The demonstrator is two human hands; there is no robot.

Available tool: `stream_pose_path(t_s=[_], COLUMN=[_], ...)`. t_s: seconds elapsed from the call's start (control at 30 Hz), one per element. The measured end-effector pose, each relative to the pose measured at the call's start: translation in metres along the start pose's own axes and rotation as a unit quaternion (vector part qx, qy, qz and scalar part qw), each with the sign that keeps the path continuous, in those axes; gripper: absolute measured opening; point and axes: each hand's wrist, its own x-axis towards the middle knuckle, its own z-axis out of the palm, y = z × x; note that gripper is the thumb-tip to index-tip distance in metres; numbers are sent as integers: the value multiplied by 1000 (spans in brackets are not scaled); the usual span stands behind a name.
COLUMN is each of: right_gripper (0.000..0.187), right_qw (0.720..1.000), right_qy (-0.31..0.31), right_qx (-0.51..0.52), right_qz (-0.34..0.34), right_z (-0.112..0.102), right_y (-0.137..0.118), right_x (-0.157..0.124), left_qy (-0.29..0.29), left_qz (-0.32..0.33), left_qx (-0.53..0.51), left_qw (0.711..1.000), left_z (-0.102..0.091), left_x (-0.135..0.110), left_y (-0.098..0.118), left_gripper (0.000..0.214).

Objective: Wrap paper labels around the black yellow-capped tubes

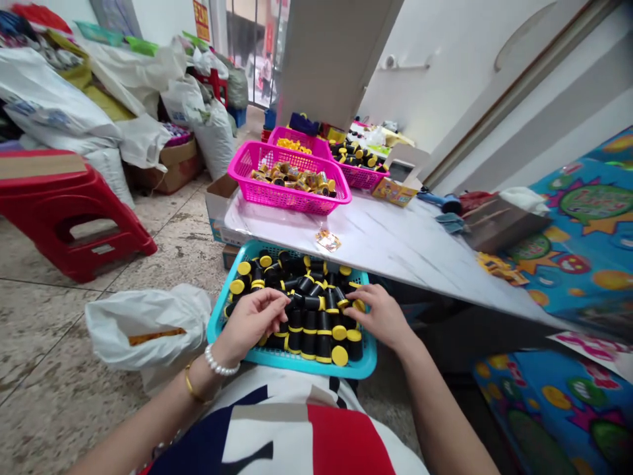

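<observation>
A turquoise basket (pixel 368 359) on my lap is filled with small black tubs with yellow lids (pixel 309 323); several in front stand in rows, and others lie tilted behind. Over the left part of the basket is my left hand (pixel 260 313), its thumb and fingers pinched together; what they hold, if anything, is hidden. At the right rim my right hand (pixel 378 311) has its thumb and fingers around a yellow-lidded black tub (pixel 359 305). A small printed sticker sheet (pixel 328 239) lies on the white table (pixel 390 237) just beyond the basket.
Pink baskets hold printed tubs (pixel 297 178), yellow lids (pixel 294 145) and black tubs (pixel 359 157). A white bag (pixel 148 356) stands on the floor at left, near a red stool (pixel 74 211). Blue printed boxes (pixel 588 204) are at right. Sacks (pixel 212 132) crowd the back left.
</observation>
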Motion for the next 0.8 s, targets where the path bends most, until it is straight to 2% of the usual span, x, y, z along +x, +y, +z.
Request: stream_pose_path(t_s=[0.07,0.13,0.23,0.33,0.43,0.53,0.67,0.73,0.8], right_gripper=[25,29,25,18,15,14,17,24,35], right_qw=[999,998,997,997,992,981,952,929,896], right_qy=[0,5,9,50,122,189,258,245,173], right_qx=[-39,-59,-70,-51,-25,22,129,237,369], right_qz=[-3,-7,-5,14,28,35,97,145,178], right_z=[6,12,18,24,28,25,10,2,-3], right_y=[-2,-4,-4,-3,-2,-3,-7,-13,-21], right_x=[-13,-12,-1,7,6,2,4,9,15], left_qy=[-20,-21,36,50,40,36,33,17,-21], left_qz=[48,143,289,296,290,303,340,368,398], left_qx=[76,194,390,433,460,466,460,455,450], left_qw=[996,970,874,850,838,831,820,810,799], left_z=[10,22,41,54,58,57,52,51,50], left_x=[17,46,109,171,207,214,195,175,148], left_y=[10,25,47,55,46,37,46,55,61], left_gripper=[29,26,21,13,8,9,12,14,16])
